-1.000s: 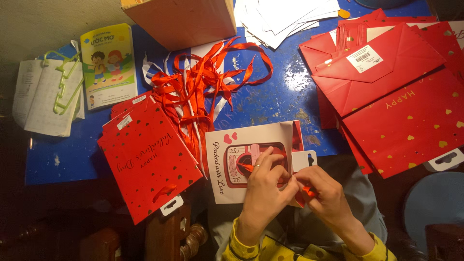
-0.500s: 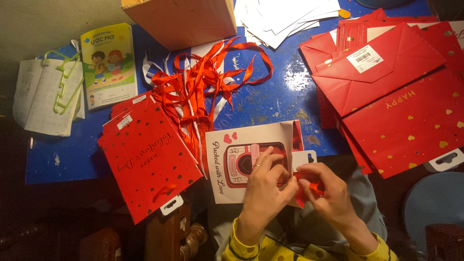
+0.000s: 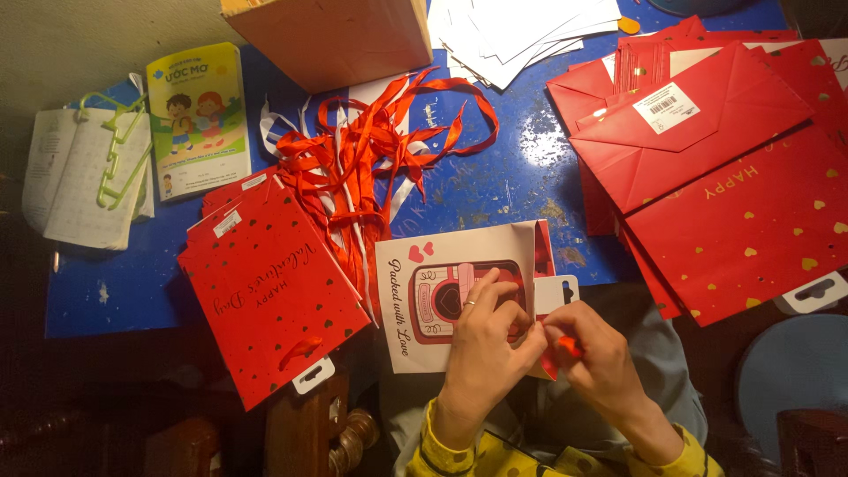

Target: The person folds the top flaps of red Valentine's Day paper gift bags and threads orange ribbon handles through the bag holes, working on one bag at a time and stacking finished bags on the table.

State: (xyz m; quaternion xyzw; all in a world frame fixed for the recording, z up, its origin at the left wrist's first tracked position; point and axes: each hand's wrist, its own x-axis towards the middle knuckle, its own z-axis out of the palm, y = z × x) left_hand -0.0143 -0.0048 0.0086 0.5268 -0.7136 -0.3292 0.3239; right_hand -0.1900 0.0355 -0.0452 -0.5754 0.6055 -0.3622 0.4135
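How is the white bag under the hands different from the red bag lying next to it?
The white bag is pale with a pink-and-red picture; the red bag is all red with small gold hearts. The left hand rests on the white bag; nothing touches the red bag. Both lie flat and carry writing.
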